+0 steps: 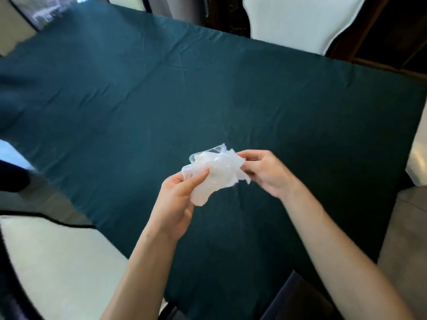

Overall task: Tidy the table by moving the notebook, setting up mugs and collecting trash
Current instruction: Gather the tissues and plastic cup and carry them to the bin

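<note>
A crumpled wad of clear plastic and white tissue trash (216, 172) hangs in the air above the dark green tablecloth (184, 100). My left hand (178, 202) grips its lower left side, thumb pressed on top. My right hand (265, 172) pinches its upper right edge between the fingertips. Both hands hold the same wad over the near middle of the table. No notebook or mug shows in this view.
White cushioned chairs stand around the table: one at the near left (57, 262), one at the far side (302, 21), another at the far left (18, 24). A dark chair back (298, 299) sits at the near edge. The table's right edge runs by a pale floor (413, 227).
</note>
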